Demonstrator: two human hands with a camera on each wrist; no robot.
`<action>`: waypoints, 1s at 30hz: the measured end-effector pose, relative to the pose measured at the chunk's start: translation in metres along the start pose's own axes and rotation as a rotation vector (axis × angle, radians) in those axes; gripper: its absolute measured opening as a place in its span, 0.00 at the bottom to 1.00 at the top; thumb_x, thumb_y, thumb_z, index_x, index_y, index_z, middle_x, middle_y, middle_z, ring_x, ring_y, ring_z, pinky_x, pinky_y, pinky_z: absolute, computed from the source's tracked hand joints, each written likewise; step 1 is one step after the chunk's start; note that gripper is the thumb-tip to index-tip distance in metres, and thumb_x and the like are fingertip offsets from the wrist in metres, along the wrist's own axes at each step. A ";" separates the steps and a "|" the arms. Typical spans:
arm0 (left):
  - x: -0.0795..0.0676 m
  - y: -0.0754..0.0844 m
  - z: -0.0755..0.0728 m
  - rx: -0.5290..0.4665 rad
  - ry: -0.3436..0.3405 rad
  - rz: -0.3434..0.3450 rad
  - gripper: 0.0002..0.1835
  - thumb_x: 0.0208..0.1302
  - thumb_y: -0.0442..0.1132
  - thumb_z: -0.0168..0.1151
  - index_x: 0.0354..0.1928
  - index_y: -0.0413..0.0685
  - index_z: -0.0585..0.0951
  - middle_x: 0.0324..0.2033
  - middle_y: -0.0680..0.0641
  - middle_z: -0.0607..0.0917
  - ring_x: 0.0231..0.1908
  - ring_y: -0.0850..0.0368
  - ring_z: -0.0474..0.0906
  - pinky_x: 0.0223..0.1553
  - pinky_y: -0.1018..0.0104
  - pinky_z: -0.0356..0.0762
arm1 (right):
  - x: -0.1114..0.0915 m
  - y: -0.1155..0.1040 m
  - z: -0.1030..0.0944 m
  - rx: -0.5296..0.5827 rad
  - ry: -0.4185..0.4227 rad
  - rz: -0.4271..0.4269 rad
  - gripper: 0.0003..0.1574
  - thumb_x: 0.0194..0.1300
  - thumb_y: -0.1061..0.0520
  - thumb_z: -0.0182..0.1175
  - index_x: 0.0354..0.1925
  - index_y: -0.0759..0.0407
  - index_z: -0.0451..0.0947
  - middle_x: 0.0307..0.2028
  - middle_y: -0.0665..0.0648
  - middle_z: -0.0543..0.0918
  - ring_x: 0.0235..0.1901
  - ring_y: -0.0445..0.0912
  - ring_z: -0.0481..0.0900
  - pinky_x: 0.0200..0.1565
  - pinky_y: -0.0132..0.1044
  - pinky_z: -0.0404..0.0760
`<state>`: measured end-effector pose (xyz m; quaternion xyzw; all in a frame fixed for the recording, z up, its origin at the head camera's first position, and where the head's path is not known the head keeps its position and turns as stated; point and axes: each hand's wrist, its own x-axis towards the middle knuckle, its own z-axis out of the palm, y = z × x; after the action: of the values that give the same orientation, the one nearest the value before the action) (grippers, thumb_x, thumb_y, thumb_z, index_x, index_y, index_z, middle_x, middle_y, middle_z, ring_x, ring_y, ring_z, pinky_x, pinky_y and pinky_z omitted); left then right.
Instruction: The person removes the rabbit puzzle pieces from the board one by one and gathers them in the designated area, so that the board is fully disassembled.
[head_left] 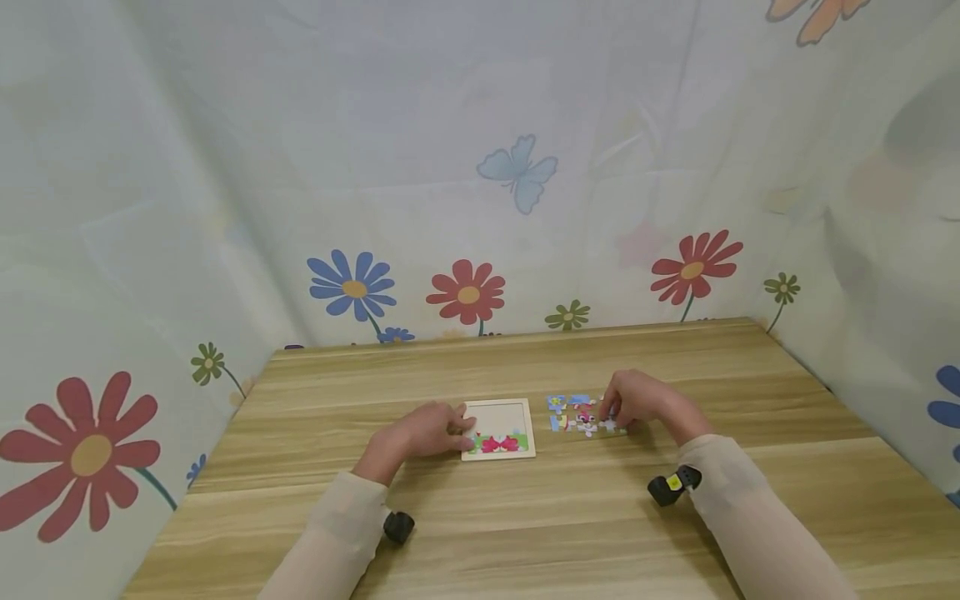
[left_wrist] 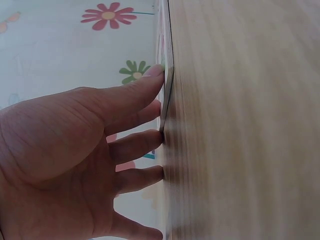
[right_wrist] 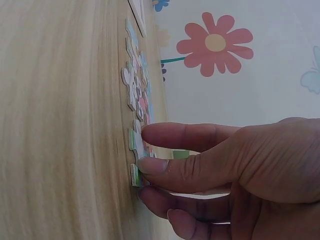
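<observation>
In the head view, the left side of the wooden puzzle tray is touched by the fingers of the left hand, which are parted and only gently bent. The tray is laid flat on the wood-grained surface, directly to the right of those fingers. Its near part, beside the left thumb, is filled with a green and red picture strip; farther from the thumb, bare wood is shown. Loose jigsaw pieces are spread to the right of the tray, beneath and just left of the fingers of the right hand, which are bent down over the outermost ones. Beyond both sets of fingers, the surface is backed by a flower-printed cloth.

In the left wrist view, the tray is seen edge-on at the tips of the left fingers. These are widely spread; the tray's edge is met by the thumb, and nothing is enclosed.

In the right wrist view, the right thumb and index finger are held a little apart against the loose pieces. A green-edged piece is seen between their tips; whether it is pinched cannot be told. More pieces are grouped past the index finger, with the tray's corner farther off.
</observation>
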<state>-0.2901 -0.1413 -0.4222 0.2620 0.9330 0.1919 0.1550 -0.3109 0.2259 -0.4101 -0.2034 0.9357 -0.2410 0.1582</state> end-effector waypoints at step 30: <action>0.000 -0.005 0.002 0.030 -0.003 0.017 0.27 0.67 0.47 0.66 0.64 0.44 0.77 0.69 0.39 0.69 0.71 0.42 0.62 0.67 0.51 0.65 | 0.003 -0.058 0.000 0.003 0.111 -0.211 0.11 0.65 0.65 0.65 0.46 0.66 0.86 0.29 0.54 0.85 0.27 0.48 0.83 0.30 0.36 0.79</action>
<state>-0.2914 -0.1446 -0.4261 0.2724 0.9333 0.1788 0.1509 -0.2958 0.1785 -0.3808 -0.2870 0.9159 -0.2688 0.0804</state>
